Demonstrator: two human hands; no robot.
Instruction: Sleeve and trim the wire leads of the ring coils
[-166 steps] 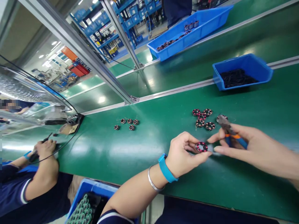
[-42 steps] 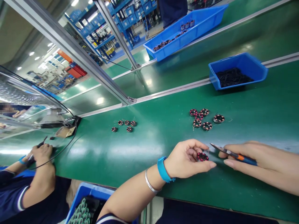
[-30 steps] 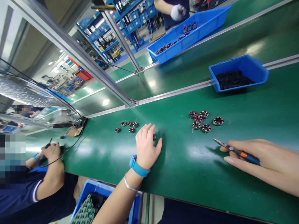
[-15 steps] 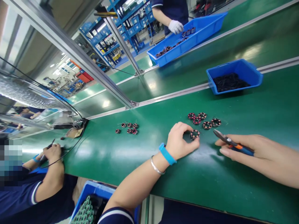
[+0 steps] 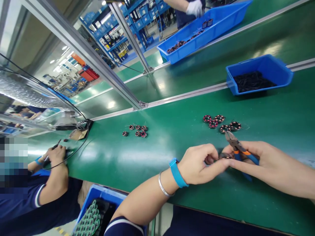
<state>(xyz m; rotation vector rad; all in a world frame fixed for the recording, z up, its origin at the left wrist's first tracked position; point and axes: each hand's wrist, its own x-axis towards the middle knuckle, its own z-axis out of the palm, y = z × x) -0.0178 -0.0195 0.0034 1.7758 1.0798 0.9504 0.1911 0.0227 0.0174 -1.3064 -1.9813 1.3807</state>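
Note:
My left hand [image 5: 200, 164], with a blue wristband and a silver bangle, is closed on a small ring-shaped wound motor stator [image 5: 225, 156]. The fingers partly cover this stator. My right hand [image 5: 265, 164] grips diagonal cutting pliers [image 5: 237, 146] with orange and blue handles, which are spread apart. The plier jaws point away from me, above the held stator. My right fingertips meet the stator beside my left thumb. Just beyond the jaws lies a group of several stators [image 5: 213, 123] with thin loose wires.
Several more stators [image 5: 137, 133] lie on the green table [image 5: 157, 147] to the left. A blue bin [image 5: 283, 76] of black pieces stands behind. Farther back, a co-worker's gloved hand [image 5: 195, 8] is over a long blue tray [image 5: 177, 58]. Another person [image 5: 55, 167] works at left.
My hands have come together. The left hand has brought the stator right and nearer to me, and the right fingers now touch it. The plier handles have spread. The co-worker's gloved hand has risen.

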